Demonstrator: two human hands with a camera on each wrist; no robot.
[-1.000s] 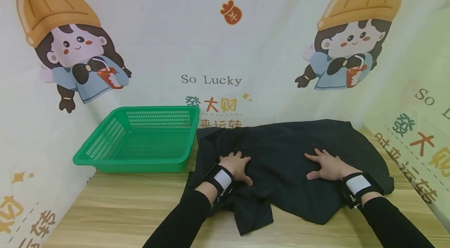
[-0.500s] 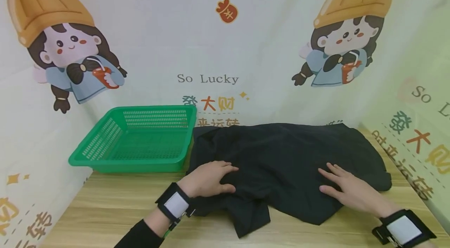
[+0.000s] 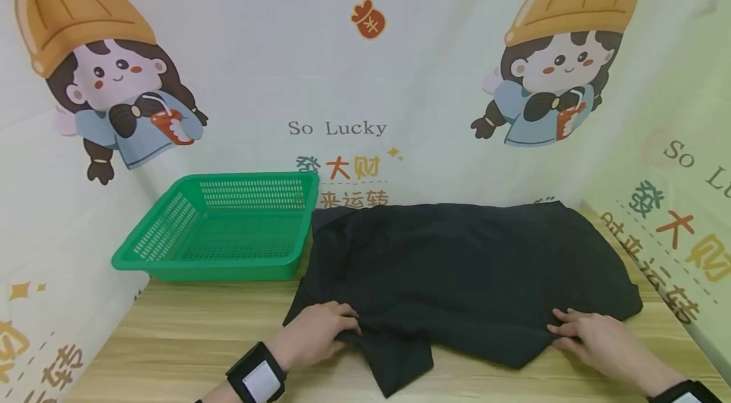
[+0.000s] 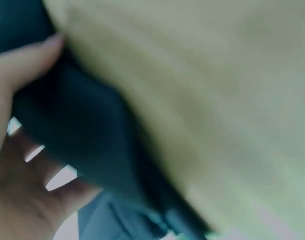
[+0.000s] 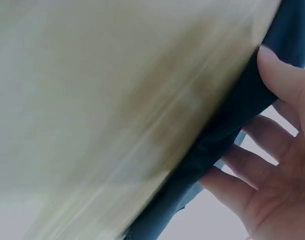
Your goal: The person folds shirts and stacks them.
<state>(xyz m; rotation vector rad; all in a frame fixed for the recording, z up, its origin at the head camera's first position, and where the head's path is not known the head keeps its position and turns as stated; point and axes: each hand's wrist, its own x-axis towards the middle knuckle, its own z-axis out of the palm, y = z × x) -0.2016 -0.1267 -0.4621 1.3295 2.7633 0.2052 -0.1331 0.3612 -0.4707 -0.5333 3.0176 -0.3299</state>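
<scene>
A black garment (image 3: 457,263) lies spread on the wooden table, lightly creased, with a sleeve-like flap (image 3: 396,362) sticking out toward me. My left hand (image 3: 311,334) pinches its near edge just left of that flap. In the left wrist view the thumb lies on one side of the dark cloth (image 4: 92,130) and the fingers on the other. Toward the right end of the near edge, my right hand (image 3: 605,347) pinches the fabric. The right wrist view has the thumb and fingers on opposite sides of the cloth's edge (image 5: 217,130).
A green plastic basket (image 3: 228,268) stands at the back left, close to the garment's left edge, with nothing inside. Bare wooden tabletop (image 3: 188,333) shows at the front left. A printed curtain (image 3: 434,73) hangs behind the table and along its sides.
Both hands, earlier spread on top of the garment, have drawn back toward me to its near edge and now pinch it. The near edge and flap have shifted slightly toward me.
</scene>
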